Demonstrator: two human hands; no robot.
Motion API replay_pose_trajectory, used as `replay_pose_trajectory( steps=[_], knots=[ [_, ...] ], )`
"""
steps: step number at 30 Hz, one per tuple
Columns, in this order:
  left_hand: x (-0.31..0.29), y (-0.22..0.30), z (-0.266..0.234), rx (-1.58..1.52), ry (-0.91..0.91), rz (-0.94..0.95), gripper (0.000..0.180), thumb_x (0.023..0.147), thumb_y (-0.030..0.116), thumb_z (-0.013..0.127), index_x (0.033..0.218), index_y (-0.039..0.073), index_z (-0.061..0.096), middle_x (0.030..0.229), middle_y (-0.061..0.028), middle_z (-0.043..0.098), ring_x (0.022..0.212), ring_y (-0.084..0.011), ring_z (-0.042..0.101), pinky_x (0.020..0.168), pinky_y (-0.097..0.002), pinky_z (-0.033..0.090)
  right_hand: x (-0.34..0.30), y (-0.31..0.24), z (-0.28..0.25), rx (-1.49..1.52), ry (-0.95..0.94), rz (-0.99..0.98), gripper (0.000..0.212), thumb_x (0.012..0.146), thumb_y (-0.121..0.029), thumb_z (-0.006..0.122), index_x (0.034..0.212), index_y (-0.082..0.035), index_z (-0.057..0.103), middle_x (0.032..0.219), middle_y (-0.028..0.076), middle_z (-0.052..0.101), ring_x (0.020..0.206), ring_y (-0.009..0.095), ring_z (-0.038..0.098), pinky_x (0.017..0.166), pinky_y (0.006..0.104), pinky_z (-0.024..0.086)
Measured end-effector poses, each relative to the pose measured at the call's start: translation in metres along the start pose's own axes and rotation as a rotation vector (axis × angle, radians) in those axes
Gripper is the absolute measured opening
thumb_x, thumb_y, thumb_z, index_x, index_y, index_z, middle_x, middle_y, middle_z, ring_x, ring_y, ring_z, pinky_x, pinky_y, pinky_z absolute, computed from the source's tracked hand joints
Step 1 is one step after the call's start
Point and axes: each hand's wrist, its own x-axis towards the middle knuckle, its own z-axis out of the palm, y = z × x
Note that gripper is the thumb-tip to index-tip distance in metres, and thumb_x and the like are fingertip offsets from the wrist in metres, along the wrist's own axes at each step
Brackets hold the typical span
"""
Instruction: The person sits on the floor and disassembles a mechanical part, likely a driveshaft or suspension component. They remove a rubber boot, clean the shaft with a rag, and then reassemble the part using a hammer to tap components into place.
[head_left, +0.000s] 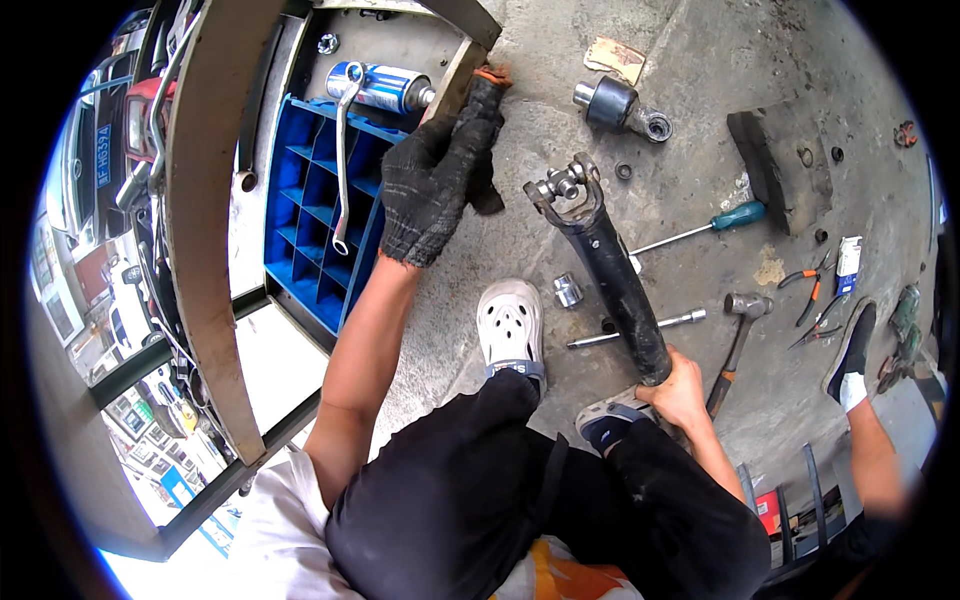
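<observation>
Two hands: bare right point(677, 388) grasping black shaft point(622, 290), gloved left point(428, 185) beside blue tray point(363, 260), grip unclear

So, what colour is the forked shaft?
The forked shaft is mostly black, best seen in the head view.

A repair workshop: hammer point(735, 350), screwdriver point(738, 216) and pliers point(797, 277) lie on the grey floor point(692, 185).

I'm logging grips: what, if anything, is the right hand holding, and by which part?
The right hand holds the black, cylindrical, fork-topped metal shaft by its plain lower end.
</observation>
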Motion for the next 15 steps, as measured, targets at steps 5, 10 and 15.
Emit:
replay_pose_trajectory(
  steps=[5, 10, 15],
  knots=[
    [0.001, -0.003, 0.016, 0.329, -0.217, 0.651, 0.038, 0.078, 0.005, 0.076, 0.117, 0.008, 0.073, 0.111, -0.0154, 0.069, 0.095, -0.0301, 0.071, 0.078, -0.0377, 0.058, 0.003, 0.002, -0.003, 0.031, -0.003, 0.015, 0.059, 0.058, -0.020, 0.081, 0.111, 0.002, 0.067, 0.089, 0.024, 0.073, 0.089, 0.043, 0.071, 0.083, 0.0465, 0.055],
    [0.009, -0.007, 0.036, 0.704, -0.440, 0.855, 0.046, 0.071, 0.005, 0.077, 0.116, 0.013, 0.072, 0.105, -0.0107, 0.066, 0.095, -0.0338, 0.067, 0.076, -0.0423, 0.057, 0.003, -0.003, -0.003, 0.005, -0.010, 0.014, 0.062, 0.058, -0.021, 0.080, 0.113, 0.002, 0.066, 0.089, 0.026, 0.073, 0.088, 0.044, 0.071, 0.082, 0.0470, 0.055],
    [0.021, -0.021, 0.041, 0.785, -0.439, 1.040, 0.046, 0.072, 0.011, 0.076, 0.117, 0.008, 0.068, 0.101, -0.0125, 0.065, 0.087, -0.0320, 0.066, 0.070, -0.0425, 0.054, 0.006, -0.003, -0.002, 0.004, 0.009, 0.015, 0.062, 0.059, -0.022, 0.079, 0.114, 0.003, 0.066, 0.087, 0.026, 0.072, 0.086, 0.045, 0.070, 0.081, 0.0477, 0.056]
  ],
)
